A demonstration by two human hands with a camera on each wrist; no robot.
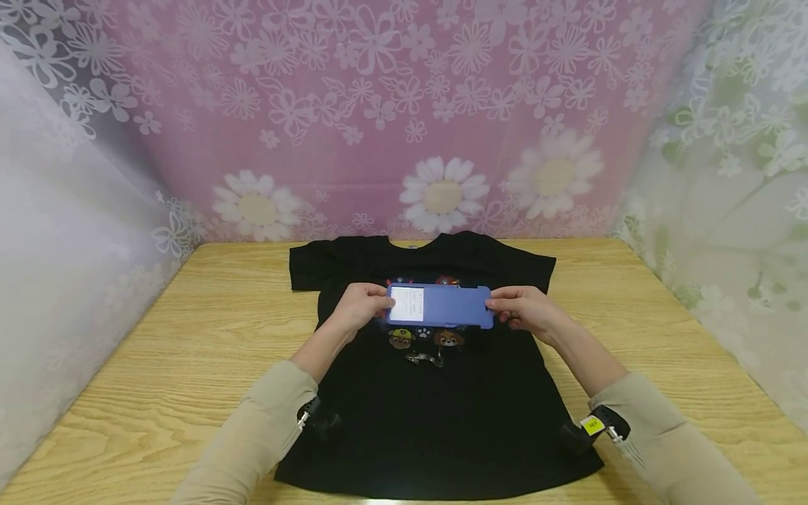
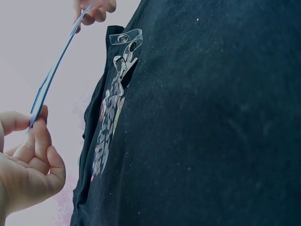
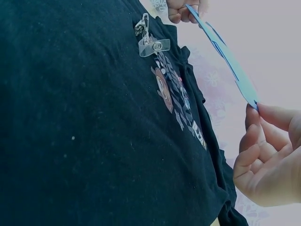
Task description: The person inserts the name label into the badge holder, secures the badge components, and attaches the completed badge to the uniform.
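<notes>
Between both hands, a blue plastic badge holder (image 1: pixel 456 305) with a white printed label (image 1: pixel 407 304) is stretched out sideways above a black T-shirt (image 1: pixel 429 421). My left hand (image 1: pixel 362 306) pinches its left end between thumb and fingers; my right hand (image 1: pixel 525 308) pinches the opposite end. The wrist views show the holder edge-on, raised off the cloth. Below it on the shirt lies a badge clip (image 1: pixel 426 359), a metal clip with a clear snap strap (image 3: pixel 154 46). Cartoon dog faces (image 1: pixel 426 339) are printed on the shirt's chest, partly hidden by the holder.
The shirt is spread on a wooden table (image 1: pixel 189 337), its neck toward the back edge. A pink flowered curtain (image 1: pixel 353 140) hangs behind, with pale flowered cloth (image 1: pixel 745 210) at the sides. Each wrist wears a dark camera strap (image 1: pixel 308 412).
</notes>
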